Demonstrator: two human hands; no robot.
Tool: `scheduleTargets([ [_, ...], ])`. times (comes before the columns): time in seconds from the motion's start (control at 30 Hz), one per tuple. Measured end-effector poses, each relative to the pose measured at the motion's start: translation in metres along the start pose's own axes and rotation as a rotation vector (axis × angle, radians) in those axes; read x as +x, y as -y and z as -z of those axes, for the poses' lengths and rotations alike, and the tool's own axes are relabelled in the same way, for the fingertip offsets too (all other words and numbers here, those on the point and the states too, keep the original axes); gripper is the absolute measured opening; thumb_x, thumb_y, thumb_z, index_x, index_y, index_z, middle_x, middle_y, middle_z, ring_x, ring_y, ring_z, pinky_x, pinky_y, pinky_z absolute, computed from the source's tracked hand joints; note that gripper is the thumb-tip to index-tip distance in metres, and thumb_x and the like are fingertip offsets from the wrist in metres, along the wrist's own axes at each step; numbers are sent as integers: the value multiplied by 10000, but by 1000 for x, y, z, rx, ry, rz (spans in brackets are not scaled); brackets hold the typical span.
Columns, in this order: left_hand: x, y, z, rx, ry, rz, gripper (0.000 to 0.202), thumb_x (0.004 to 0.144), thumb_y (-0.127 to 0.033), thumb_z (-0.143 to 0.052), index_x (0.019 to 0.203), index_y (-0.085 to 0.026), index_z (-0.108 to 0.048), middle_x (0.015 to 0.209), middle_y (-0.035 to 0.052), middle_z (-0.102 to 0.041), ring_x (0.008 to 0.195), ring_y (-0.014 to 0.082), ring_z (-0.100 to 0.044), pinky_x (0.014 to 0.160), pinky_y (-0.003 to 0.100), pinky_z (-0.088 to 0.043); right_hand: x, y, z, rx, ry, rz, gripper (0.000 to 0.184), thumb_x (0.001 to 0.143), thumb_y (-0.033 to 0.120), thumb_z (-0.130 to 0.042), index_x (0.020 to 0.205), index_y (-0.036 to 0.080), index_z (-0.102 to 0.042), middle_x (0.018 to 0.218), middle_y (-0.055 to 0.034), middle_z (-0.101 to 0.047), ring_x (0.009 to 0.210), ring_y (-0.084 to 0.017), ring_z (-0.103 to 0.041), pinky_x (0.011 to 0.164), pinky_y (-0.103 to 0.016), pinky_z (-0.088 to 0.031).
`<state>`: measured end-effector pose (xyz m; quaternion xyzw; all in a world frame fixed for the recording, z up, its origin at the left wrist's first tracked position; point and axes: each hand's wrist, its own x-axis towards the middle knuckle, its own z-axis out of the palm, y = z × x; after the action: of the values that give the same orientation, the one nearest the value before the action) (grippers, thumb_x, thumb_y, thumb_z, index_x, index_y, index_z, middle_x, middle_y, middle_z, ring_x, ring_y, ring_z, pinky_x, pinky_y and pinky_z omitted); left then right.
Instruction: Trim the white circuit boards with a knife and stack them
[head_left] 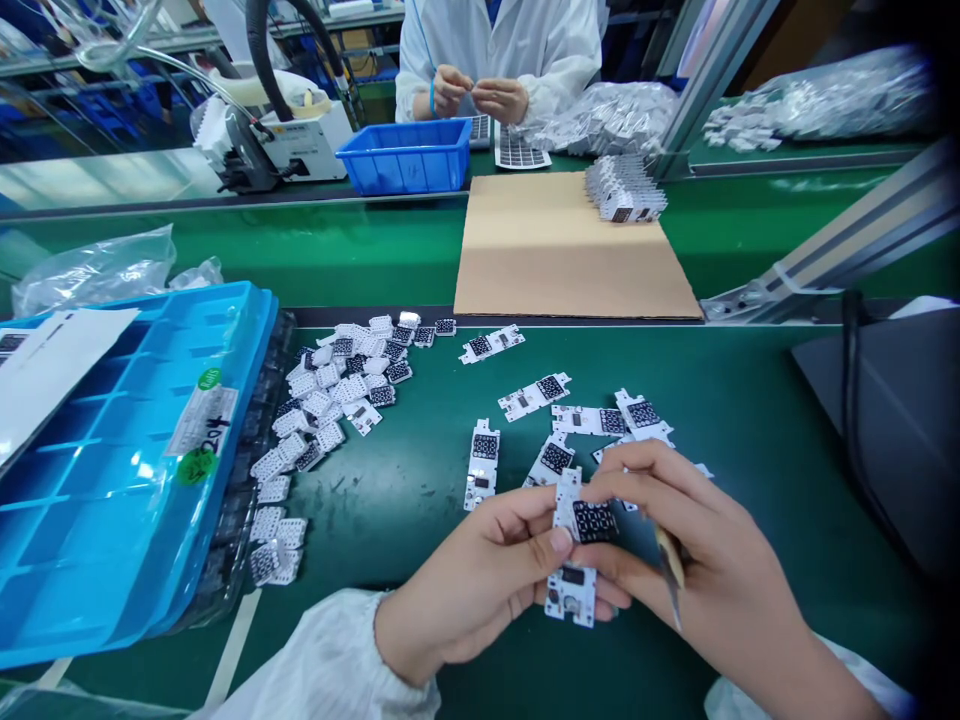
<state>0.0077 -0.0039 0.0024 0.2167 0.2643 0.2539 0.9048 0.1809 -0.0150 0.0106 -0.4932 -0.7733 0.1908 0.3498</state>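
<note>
My left hand (480,575) and my right hand (697,570) together pinch one small white circuit board (574,585) with a black display block (595,521), held just above the green mat. My right hand also carries a pair of tweezers (670,570) tucked against its palm, tip pointing down. Several more white boards (570,425) lie loose on the mat just beyond my hands. A pile of small white display parts (330,410) spreads to the left.
A stack of blue trays (112,470) sits at the left edge. Across the green belt lie a cardboard sheet (570,250), a blue bin (409,155) and stacked boards (624,188). A co-worker in white (499,50) handles parts opposite. A metal frame post (840,250) runs at right.
</note>
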Motion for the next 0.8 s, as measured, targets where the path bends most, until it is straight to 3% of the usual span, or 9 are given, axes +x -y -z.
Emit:
scheduleTargets([
  [0.27,2,-3,-8,118,-171,-76,198,860,-269,-564,960,-127,-660,781,56,-622,728,119,-570,740,259,-449,-4,-4,-2,-133,67,103,184,861,176,-515,1041,204,-542,918,-66,-563,796,-147,-567,625,-253,-502],
  [0.47,8,7,1,52,-179,-135,164,783,-301,-667,878,-173,-703,737,17,-599,697,81,-539,690,188,-436,-6,-5,-8,-144,123,151,260,886,156,-436,1107,217,-560,813,-51,-575,661,-143,-533,514,-244,-446],
  [0.67,12,8,5,-133,-196,-82,212,698,-282,-748,870,-161,-717,692,13,-593,572,59,-536,576,183,-444,-4,-3,-10,-80,79,73,237,841,118,-435,1004,211,-580,739,-31,-581,605,-132,-544,482,-219,-450],
  [0.8,14,8,5,-170,-185,-78,284,672,-302,-767,924,-180,-721,724,28,-628,594,69,-567,593,194,-469,-4,-3,-10,-43,-26,-31,113,843,190,-490,947,213,-525,684,4,-586,535,-98,-551,458,-173,-455],
])
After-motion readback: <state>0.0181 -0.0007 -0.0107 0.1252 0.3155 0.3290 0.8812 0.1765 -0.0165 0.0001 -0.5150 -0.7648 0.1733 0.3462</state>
